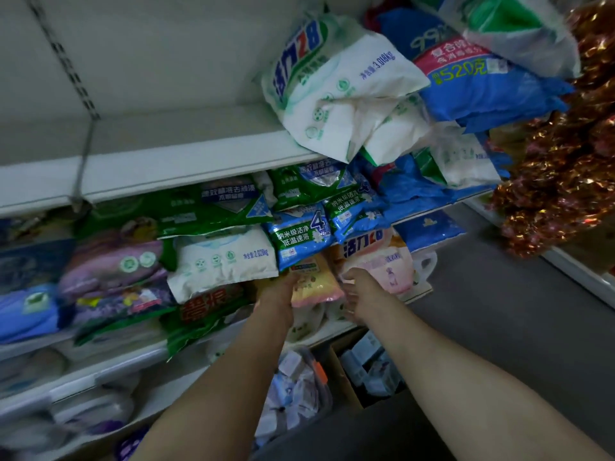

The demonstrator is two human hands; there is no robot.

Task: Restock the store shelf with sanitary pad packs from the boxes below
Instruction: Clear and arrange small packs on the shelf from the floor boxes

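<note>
Yellow-and-pink pack (314,282) pressed into the crowded middle shelf (139,357), gripped by left hand (278,292) and right hand (357,287) at either side, with open cardboard box (336,367) below apparently still stocked.

The fingers of the left hand (278,296) are hidden behind the yellow and pink pack (314,281) it reaches to, so its hold cannot be told. The right hand (361,291) is blurred at the fingertips, just right of that pack. Left of both hands, the purple and blue bags (109,261) smear with motion and the picture's edge cuts them. Below the hands, the contents of the cardboard box (346,377) are too dim and small to identify.
</note>
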